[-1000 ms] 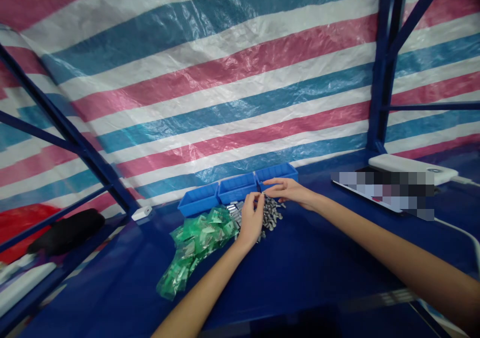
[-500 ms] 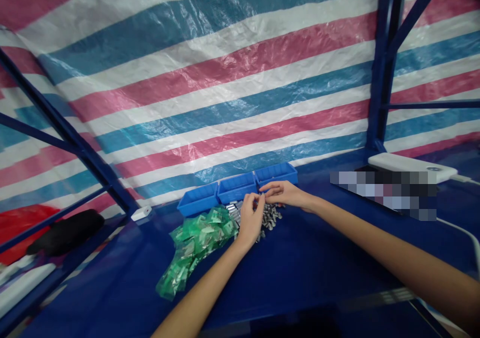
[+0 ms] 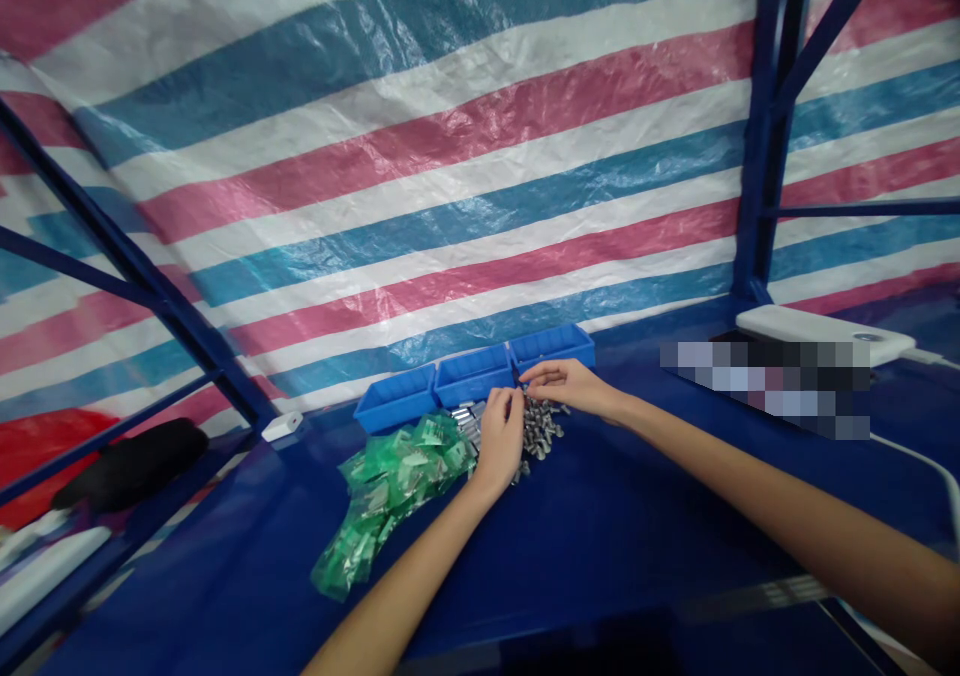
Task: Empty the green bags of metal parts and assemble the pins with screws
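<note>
Sheeting (image 3: 465,156) in red, white and blue stripes backs my view, beyond a blue table (image 3: 637,536). On it I see three blue bins (image 3: 397,412) in a row, green packets (image 3: 405,476) piled before them. From here, the left hand (image 3: 499,436) and right hand (image 3: 574,388) nearly meet, fingers bunched; I can't tell whether they pinch anything. Small metal parts (image 3: 541,426) lie heaped just beside both.
</note>
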`<action>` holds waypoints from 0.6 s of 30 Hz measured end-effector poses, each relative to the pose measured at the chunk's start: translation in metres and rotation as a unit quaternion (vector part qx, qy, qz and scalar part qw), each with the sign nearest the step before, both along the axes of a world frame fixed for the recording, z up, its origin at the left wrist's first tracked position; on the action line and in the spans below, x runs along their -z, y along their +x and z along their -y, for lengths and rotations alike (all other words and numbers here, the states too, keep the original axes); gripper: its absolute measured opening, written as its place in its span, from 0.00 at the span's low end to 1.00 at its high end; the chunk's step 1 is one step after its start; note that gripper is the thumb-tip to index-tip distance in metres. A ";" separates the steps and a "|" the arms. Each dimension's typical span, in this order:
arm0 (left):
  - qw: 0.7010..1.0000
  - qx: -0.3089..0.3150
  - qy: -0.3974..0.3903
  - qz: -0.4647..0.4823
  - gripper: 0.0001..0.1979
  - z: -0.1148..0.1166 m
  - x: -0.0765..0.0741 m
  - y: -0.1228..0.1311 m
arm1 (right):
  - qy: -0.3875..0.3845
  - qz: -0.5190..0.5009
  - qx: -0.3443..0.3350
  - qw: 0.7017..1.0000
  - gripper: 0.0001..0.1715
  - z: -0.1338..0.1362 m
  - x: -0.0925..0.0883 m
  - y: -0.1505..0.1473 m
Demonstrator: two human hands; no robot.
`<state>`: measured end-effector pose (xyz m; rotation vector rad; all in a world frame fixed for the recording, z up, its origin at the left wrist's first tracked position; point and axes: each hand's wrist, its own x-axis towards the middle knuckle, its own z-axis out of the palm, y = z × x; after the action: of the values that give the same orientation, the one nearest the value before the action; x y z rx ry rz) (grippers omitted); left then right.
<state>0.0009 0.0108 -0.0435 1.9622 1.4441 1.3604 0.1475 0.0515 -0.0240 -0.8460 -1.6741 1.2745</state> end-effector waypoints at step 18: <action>1.000 0.009 -0.001 -0.005 0.15 0.003 -0.002 0.001 | -0.014 -0.023 0.051 0.998 0.14 -0.014 0.009 0.006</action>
<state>0.0016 0.0074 -0.0412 1.9799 1.4273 1.3429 0.1530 0.0658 -0.0326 -0.9004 -1.5617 1.2412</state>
